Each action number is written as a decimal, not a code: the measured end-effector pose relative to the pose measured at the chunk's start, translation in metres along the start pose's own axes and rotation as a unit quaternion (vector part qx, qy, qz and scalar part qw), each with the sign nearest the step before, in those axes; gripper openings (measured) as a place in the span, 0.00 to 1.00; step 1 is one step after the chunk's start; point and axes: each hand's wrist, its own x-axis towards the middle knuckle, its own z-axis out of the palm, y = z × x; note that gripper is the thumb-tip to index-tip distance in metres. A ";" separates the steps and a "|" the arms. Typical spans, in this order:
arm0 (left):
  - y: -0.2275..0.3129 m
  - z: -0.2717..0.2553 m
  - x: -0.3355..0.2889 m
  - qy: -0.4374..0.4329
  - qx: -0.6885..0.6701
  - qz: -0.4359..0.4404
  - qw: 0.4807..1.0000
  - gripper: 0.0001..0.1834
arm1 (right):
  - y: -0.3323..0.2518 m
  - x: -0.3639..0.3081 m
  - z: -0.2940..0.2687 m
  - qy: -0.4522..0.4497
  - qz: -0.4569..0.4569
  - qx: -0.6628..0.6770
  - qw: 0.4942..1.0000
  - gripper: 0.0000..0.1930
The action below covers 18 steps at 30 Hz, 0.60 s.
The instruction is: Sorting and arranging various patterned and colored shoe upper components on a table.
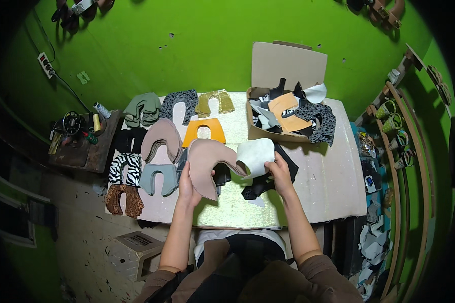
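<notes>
My left hand (187, 188) is closed on the outer edge of a dusty-pink U-shaped cut piece (206, 160), which looks like shoe-upper material. Its curved band reaches right, toward a white curved piece (256, 155). My right hand (281, 174) pinches that white piece at its right edge, thumb on top. The two pieces meet or overlap near their middle; whether they are joined I cannot tell. Beneath them lie black cut pieces (260, 188), partly covered. A stack of similar pink U-shaped pieces (159, 139) rests on the table to the left.
More stacks sit on the table (333, 187): green (142, 107), gold (215, 102), orange (205, 131), grey-blue (159, 180), zebra-patterned (125, 168) and leopard-patterned pieces (124, 200). An open cardboard box (265, 134) of mixed scraps stands far right. A wooden rack (414, 166) lines the right wall.
</notes>
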 end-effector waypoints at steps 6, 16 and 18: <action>0.048 -0.049 -0.001 -0.010 -0.057 0.015 0.998 0.29 | 0.014 0.018 0.051 0.070 -0.019 0.079 0.994 0.08; 0.131 -0.147 -0.006 -0.014 0.013 0.025 1.000 0.32 | 0.067 0.020 0.203 0.035 -0.062 -0.018 0.997 0.04; 0.149 -0.152 -0.007 -0.003 0.008 0.032 0.999 0.31 | 0.060 0.021 0.221 0.070 -0.039 0.007 0.997 0.04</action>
